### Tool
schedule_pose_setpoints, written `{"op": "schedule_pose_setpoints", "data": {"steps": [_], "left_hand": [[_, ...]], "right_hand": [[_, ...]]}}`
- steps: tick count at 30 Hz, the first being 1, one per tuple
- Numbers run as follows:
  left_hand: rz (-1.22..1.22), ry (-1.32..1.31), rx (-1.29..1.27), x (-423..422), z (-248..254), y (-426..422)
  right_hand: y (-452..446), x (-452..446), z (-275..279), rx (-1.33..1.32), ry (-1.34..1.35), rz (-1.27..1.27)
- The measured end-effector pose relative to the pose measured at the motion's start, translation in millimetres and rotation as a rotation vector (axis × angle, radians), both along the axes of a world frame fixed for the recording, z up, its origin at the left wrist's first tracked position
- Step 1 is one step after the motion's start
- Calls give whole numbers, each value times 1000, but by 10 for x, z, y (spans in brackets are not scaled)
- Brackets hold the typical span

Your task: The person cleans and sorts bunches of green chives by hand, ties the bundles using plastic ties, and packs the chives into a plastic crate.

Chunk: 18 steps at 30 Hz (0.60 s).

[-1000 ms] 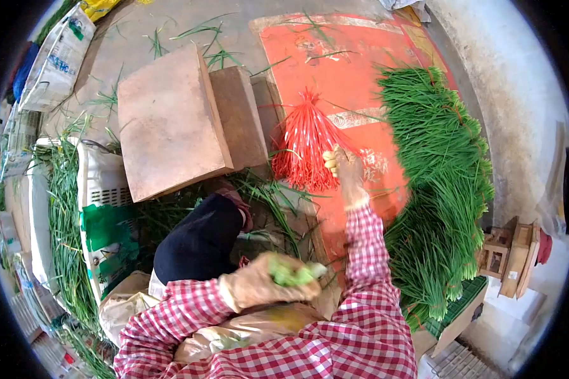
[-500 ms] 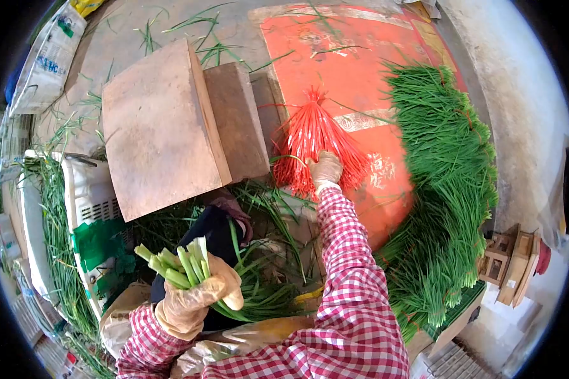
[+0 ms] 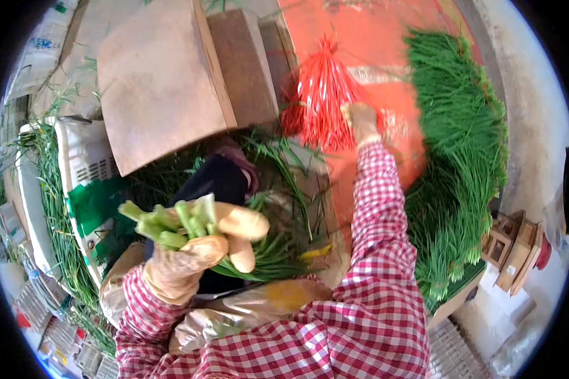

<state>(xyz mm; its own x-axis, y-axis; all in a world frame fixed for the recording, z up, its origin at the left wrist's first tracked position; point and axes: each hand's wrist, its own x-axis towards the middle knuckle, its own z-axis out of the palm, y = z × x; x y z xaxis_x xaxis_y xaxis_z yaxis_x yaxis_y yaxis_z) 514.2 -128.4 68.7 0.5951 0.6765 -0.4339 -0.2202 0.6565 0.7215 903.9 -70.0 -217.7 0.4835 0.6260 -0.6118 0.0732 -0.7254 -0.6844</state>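
Note:
In a tan glove, my left hand [image 3: 193,259] is wrapped round a bunch of green stalks [image 3: 171,222], pale cut ends toward the upper left and long leaves hanging below the fingers. My right hand [image 3: 361,122], gloved too, is closed at the lower right edge of a fan of red plastic strips [image 3: 325,98], which is gathered at its top. What its fingers hold, if anything, is too small to tell. The strips lie on a red printed sheet [image 3: 395,91]. Bundles of green leaves [image 3: 458,145] are stacked along the sheet's right side.
A wooden board or box [image 3: 158,82] stands at upper left, above my knee. Left of it, a white crate [image 3: 73,183] sits beside loose green leaves. Small wooden stools [image 3: 515,249] stand at the right by a pale wall.
My left hand has turned up from my lap, showing the bunch's cut ends. My right hand moved left onto the strips, then back to their right edge. The view has shifted downward.

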Motion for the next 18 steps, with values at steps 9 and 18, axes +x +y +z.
{"op": "schedule_pose_setpoints", "data": {"steps": [9,18], "left_hand": [[-10,-238,136,68,58,150],[91,28,162,30,17,103]], "right_hand": [[-528,-38,327,-185,-226,583],[-2343,-1273,-94,-843,-282,1051]]}}
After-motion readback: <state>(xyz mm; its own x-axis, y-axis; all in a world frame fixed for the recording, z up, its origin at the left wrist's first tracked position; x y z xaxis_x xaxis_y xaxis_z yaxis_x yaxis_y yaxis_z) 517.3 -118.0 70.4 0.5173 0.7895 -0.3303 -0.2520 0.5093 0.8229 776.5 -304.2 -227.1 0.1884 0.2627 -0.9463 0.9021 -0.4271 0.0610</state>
